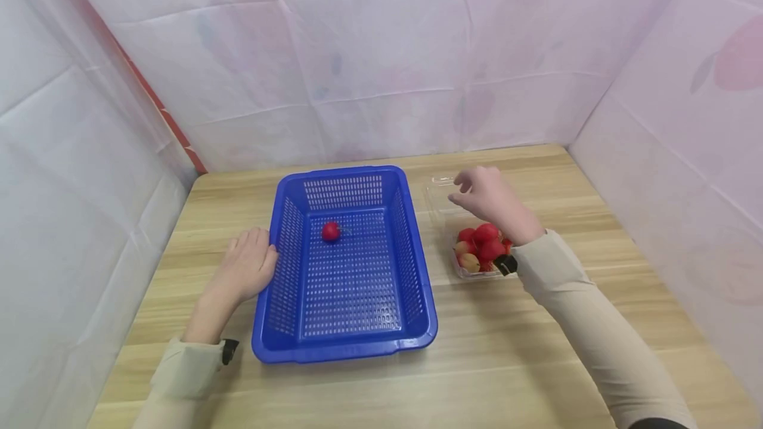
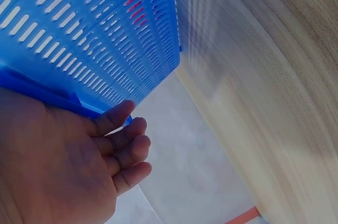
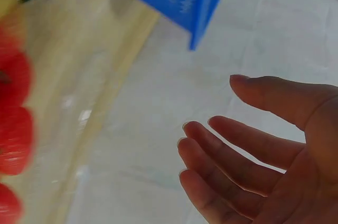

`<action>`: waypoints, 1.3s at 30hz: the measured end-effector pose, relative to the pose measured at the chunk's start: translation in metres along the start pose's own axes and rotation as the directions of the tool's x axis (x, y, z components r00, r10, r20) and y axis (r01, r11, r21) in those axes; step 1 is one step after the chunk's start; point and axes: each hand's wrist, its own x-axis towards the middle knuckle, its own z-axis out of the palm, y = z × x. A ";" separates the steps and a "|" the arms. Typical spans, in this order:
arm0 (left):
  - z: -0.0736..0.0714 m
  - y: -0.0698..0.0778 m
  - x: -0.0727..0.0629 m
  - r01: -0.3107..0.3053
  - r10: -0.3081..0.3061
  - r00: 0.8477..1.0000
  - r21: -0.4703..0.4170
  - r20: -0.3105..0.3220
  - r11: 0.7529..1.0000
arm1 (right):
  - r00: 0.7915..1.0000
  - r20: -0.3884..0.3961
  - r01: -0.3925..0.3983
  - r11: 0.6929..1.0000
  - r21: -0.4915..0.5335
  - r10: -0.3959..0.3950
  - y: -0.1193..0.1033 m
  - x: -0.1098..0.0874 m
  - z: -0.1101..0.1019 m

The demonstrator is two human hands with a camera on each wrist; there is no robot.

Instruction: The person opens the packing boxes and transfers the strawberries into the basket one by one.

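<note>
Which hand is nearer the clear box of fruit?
Right. The right hand is above the clear box; the left hand is farther left, holding the blue basket by its left rim.

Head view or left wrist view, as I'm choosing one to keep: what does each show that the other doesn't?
Only the head view: the right hand, the clear container, its yellowish fruit and the inside of the basket.
Only the left wrist view: palm of the left hand and the outer face of the basket wall beside it.
Both: that hand, the basket, the tabletop and something red: red fruit from the head, patches through slots from the wrist.
</note>
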 end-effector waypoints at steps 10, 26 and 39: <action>0.001 0.000 0.000 0.012 -0.012 1.000 0.012 0.017 1.000 | 1.000 -0.003 -0.015 0.999 -0.046 0.015 0.047 -0.029 0.018; 0.001 0.001 -0.002 0.016 -0.016 1.000 0.000 0.004 1.000 | 0.987 -0.160 -0.002 0.979 -0.202 -0.031 0.075 -0.058 0.049; 0.001 0.001 -0.002 0.011 -0.011 1.000 0.011 0.003 1.000 | 0.992 -0.108 -0.076 0.985 -0.153 0.060 0.071 -0.054 0.056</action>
